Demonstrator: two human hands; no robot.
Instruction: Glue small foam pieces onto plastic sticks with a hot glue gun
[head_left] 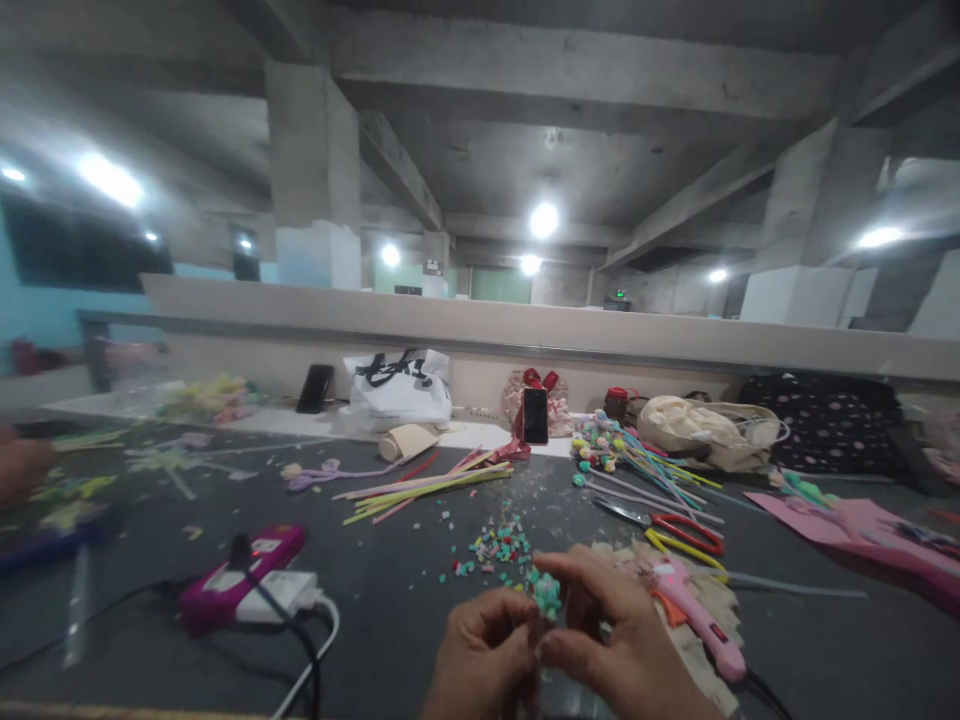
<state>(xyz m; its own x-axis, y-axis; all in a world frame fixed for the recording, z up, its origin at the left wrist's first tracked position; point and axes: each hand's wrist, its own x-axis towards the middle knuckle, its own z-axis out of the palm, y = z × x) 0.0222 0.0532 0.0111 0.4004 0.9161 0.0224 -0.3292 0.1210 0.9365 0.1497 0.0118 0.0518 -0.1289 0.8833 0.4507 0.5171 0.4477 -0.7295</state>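
My left hand pinches just under a small teal flower-like cluster, at the front middle of the table. My right hand curves round the other side of that cluster, thumb below it and fingertips at its top. Whatever stem lies between the fingers is hidden. Just beyond my hands lies a scatter of small teal, pink and red bits. To the right, a pink hot tool with a cord rests on crumpled beige paper, near red-and-yellow-handled scissors.
Pink and yellow strips lie mid-table; finished-looking flower stems stand right of a propped phone. A magenta power strip with cables sits left. A white bag is at the back. Another person's hand shows at far left.
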